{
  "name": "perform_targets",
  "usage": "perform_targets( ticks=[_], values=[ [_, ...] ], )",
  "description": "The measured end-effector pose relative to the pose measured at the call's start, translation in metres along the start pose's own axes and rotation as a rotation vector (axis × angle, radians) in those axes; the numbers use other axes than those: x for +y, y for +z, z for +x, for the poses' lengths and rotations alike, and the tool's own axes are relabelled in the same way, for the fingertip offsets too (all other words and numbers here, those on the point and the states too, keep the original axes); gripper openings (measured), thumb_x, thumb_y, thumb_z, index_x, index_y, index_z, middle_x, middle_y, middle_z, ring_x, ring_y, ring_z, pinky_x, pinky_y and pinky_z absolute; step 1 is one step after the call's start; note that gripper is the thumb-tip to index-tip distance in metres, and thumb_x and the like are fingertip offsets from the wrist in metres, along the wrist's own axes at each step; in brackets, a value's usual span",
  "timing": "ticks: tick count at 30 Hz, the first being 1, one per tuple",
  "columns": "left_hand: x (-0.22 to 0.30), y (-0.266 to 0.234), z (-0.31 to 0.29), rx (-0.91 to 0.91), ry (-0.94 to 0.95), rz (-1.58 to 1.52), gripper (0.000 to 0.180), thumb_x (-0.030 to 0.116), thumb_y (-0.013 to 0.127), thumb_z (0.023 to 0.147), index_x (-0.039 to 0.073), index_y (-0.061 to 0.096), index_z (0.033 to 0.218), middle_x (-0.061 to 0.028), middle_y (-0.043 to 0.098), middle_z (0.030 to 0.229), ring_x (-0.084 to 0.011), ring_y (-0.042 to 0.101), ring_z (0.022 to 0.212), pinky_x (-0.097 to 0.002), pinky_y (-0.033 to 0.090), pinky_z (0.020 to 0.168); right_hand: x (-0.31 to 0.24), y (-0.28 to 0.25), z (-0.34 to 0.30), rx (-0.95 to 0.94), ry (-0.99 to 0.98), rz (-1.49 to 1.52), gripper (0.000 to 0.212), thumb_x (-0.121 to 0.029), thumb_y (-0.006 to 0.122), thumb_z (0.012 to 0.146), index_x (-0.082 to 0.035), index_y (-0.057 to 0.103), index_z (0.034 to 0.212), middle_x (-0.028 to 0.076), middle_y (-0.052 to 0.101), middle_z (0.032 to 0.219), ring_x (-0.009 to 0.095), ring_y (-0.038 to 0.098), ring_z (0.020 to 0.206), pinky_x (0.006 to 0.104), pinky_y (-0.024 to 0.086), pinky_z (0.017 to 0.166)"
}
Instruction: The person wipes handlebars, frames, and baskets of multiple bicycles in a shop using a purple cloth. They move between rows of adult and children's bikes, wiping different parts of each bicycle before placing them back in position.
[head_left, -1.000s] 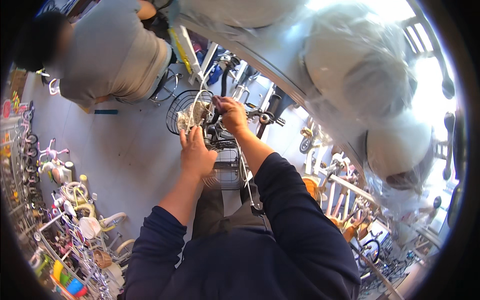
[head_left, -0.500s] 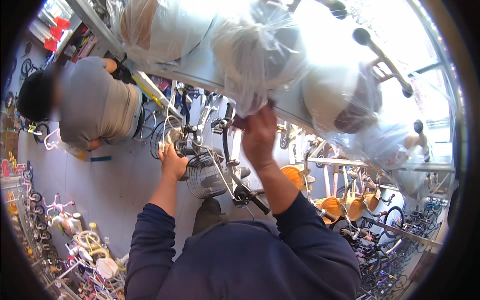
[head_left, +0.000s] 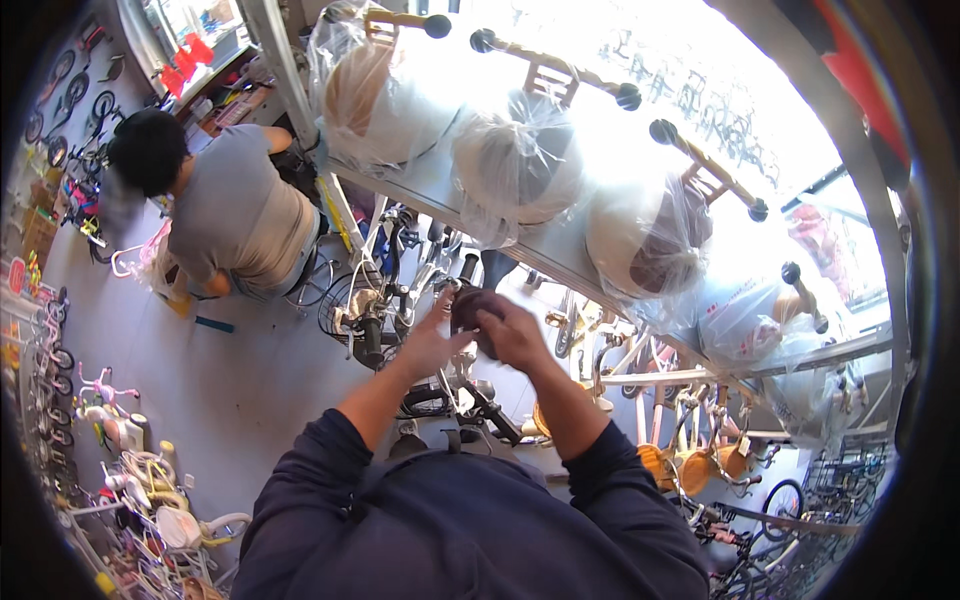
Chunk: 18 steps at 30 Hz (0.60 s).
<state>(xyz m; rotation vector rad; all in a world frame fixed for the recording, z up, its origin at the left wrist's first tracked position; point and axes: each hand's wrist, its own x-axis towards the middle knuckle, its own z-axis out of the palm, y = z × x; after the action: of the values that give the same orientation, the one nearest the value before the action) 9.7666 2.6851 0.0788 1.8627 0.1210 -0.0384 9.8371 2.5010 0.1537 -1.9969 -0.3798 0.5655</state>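
Observation:
My right hand (head_left: 512, 337) is closed on a dark maroon, cloth-like piece (head_left: 466, 308); its exact kind is not clear. Close against its left side is my left hand (head_left: 428, 345), open, with fingers stretched up and thumb apart. Both hands are over the front of a bicycle with a black handlebar grip (head_left: 498, 424) on the near side. Part of its dark wire basket (head_left: 424, 402) shows below my left wrist. Another bicycle's dark grip (head_left: 372, 340) stands just to the left.
A person in a grey shirt (head_left: 245, 205) bends over at the left. Ahead runs a raised shelf (head_left: 430, 205) carrying several plastic-wrapped seats (head_left: 520, 165). Bicycles with orange-brown baskets (head_left: 692, 470) stand to the right, and small children's bikes (head_left: 165, 500) at the lower left.
My left hand has left the bicycle by the basket and moved right to meet my right hand. The right hand has come down and nearer with the maroon piece. The view has shifted.

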Motion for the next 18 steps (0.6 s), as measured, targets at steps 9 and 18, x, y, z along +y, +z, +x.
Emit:
perform_targets(
  ticks=[9,18],
  values=[
    [0.051,-0.054,0.139,0.749,0.404,0.352,0.047,0.014,0.075,0.086,0.002,0.062,0.129,-0.0214,0.065,0.129,-0.0422,0.062,0.117,-0.0473,0.048,0.105,0.029,-0.012,-0.066,-0.044,0.055,0.031,0.063,-0.023,0.065,0.100,0.001,0.043,0.154,0.019,0.060,0.145,0.027,0.063,0.127,0.0358,0.052,0.105],
    [-0.019,-0.064,0.243,0.558,0.418,1.004,0.036,0.015,0.066,0.085,0.000,0.067,0.117,-0.0183,0.065,0.130,-0.0403,0.058,0.123,-0.0482,0.044,0.107,0.132,0.000,-0.192,-0.026,0.543,0.189,0.059,-0.024,0.068,0.098,0.004,0.051,0.147,0.022,0.068,0.132,0.025,0.067,0.121,0.0345,0.052,0.101]
  ],
)
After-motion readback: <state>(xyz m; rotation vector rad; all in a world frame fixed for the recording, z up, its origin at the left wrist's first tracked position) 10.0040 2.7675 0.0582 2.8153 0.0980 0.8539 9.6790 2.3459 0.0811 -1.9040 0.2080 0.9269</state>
